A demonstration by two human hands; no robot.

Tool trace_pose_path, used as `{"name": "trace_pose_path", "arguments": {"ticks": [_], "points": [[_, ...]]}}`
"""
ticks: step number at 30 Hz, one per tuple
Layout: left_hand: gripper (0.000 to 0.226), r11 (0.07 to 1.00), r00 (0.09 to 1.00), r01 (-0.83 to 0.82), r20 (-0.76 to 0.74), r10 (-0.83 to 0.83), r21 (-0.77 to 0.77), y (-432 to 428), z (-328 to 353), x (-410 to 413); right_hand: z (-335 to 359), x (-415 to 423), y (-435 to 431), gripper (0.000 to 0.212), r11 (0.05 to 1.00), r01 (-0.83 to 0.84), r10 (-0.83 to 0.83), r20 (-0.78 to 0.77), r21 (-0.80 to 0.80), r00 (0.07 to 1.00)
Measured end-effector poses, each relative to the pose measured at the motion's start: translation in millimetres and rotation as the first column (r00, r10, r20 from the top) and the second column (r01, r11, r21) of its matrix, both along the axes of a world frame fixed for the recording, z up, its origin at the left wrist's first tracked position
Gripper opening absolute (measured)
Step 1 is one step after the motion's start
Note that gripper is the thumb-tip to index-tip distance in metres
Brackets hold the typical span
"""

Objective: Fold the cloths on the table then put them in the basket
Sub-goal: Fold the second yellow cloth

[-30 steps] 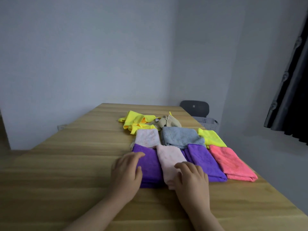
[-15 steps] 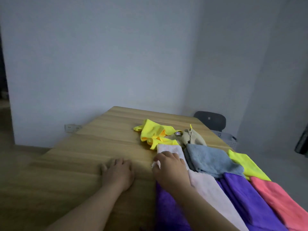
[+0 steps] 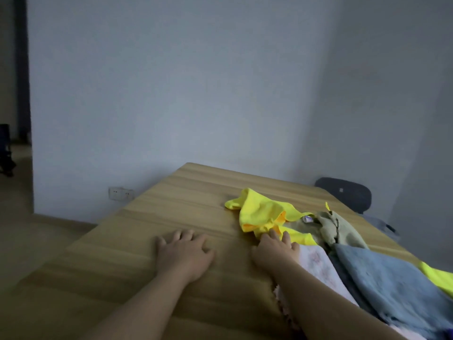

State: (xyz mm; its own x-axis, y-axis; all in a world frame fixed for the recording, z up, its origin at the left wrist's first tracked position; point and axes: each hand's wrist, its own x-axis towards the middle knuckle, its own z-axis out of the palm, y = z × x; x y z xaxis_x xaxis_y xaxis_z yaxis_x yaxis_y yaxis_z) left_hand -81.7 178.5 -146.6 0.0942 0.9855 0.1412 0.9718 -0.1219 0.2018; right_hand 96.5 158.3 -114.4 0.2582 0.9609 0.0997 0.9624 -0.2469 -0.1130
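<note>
A crumpled yellow cloth (image 3: 263, 213) lies unfolded on the wooden table (image 3: 171, 212), with a rumpled beige cloth (image 3: 335, 227) beside it on the right. My right hand (image 3: 275, 251) lies flat, its fingertips touching the near edge of the yellow cloth. Under my right forearm is a folded pale pink cloth (image 3: 316, 263), and a folded grey-blue cloth (image 3: 382, 278) lies to its right. Flat on bare wood to the left rests my left hand (image 3: 183, 253), fingers spread, holding nothing. A folded lime cloth (image 3: 438, 278) peeks out at the right edge.
A dark chair back (image 3: 345, 195) stands behind the table's far right corner, with part of a pale basket (image 3: 382, 224) below it. A wall socket (image 3: 121, 193) sits low on the wall at left. The table's left edge drops to the floor.
My right hand has slid forward off the pale pink cloth to the yellow cloth's edge. The view has swung further left, so the purple and coral cloths have left the frame.
</note>
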Motion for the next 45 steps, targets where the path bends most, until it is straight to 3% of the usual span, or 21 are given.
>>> {"name": "trace_pose_path", "arguments": {"ticks": [2, 4, 6, 8, 14, 18, 21, 26, 29, 31, 34, 37, 39, 41, 43, 45], "points": [[0.055, 1.000, 0.996, -0.015, 0.084, 0.013, 0.026, 0.2, -2.5, -3.5, 12.7, -0.4, 10.8, 0.048, 0.993, 0.038, -0.022, -0.132, 0.116, 0.991], [0.057, 0.998, 0.951, -0.053, 0.307, 0.039, 0.038, -1.5, -2.8, -9.7, 41.2, 1.3, 18.7, 0.053, 0.958, 0.071, 0.021, -0.313, 0.279, 0.950], [0.056, 0.996, 0.834, -0.080, 0.550, 0.041, 0.046, -5.4, -2.1, -16.7, 78.8, 3.7, 20.6, 0.053, 0.877, 0.059, 0.167, -0.419, 0.476, 0.893], [0.055, 0.993, 0.726, -0.091, 0.688, 0.020, 0.068, -13.5, -2.6, -22.5, 115.0, -0.2, 9.3, 0.051, 0.778, 0.046, 0.336, -0.477, 0.626, 0.812], [0.059, 0.992, 0.560, -0.018, 0.824, -0.092, 0.124, -59.6, -10.6, -27.5, 178.8, -41.9, -48.9, 0.061, 0.603, -0.025, 0.609, -0.439, 0.798, 0.661], [0.081, 0.985, 0.331, -0.013, 0.931, -0.157, 0.170, -104.9, -9.2, -38.1, 206.2, -75.2, -104.6, 0.049, 0.530, 0.002, 0.719, -0.451, 0.848, 0.529], [0.092, 0.984, 0.274, -0.004, 0.947, -0.171, 0.179, -138.2, -6.2, -44.8, 207.0, -100.4, -144.6, 0.048, 0.557, -0.008, 0.758, -0.505, 0.830, 0.413], [0.105, 0.974, 0.250, -0.067, 0.949, -0.193, 0.216, -178.6, -4.7, -47.9, 149.9, -123.3, -201.4, 0.032, 0.673, -0.165, 0.715, -0.578, 0.721, 0.394], [0.091, 0.976, 0.107, -0.086, 0.976, -0.191, 0.201, -197.7, -0.1, -51.8, 98.8, -121.0, -223.6, 0.033, 0.776, -0.146, 0.607, -0.665, 0.613, 0.435], [0.072, 0.970, 0.064, -0.132, 0.978, -0.198, 0.205, -204.8, 3.2, -54.7, 67.7, -115.9, -233.7, 0.030, 0.840, -0.095, 0.515, -0.730, 0.534, 0.450], [0.055, 0.959, 0.218, -0.076, 0.943, -0.251, 0.273, -216.8, 1.5, -57.0, 25.4, -105.3, -249.1, 0.011, 0.927, -0.024, 0.346, -0.830, 0.374, 0.438], [0.057, 0.952, 0.489, 0.134, 0.817, -0.306, 0.276, -226.8, -7.9, -57.1, -5.3, -96.5, -261.6, 0.006, 0.945, 0.092, 0.227, -0.831, 0.314, 0.508], [0.066, 0.952, 0.724, 0.246, 0.618, -0.306, 0.183, -225.9, -12.6, -55.8, -14.7, -93.3, -266.0, 0.009, 0.924, 0.171, 0.217, -0.837, 0.342, 0.502], [0.065, 0.964, 0.910, 0.232, 0.321, -0.263, 0.130, -224.1, -11.5, -51.8, -15.9, -91.0, -265.8, 0.009, 0.905, 0.215, 0.227, -0.842, 0.368, 0.489], [0.054, 0.967, 0.969, 0.159, 0.158, -0.192, 0.200, -224.6, -9.8, -48.1, -15.1, -88.9, -264.0, 0.013, 0.899, 0.250, 0.202, -0.847, 0.360, 0.491], [0.046, 0.965, 0.982, 0.085, 0.143, -0.123, 0.249, -227.1, -8.1, -46.9, -15.0, -87.2, -262.6, 0.017, 0.902, 0.252, 0.195, -0.851, 0.351, 0.487]]}}
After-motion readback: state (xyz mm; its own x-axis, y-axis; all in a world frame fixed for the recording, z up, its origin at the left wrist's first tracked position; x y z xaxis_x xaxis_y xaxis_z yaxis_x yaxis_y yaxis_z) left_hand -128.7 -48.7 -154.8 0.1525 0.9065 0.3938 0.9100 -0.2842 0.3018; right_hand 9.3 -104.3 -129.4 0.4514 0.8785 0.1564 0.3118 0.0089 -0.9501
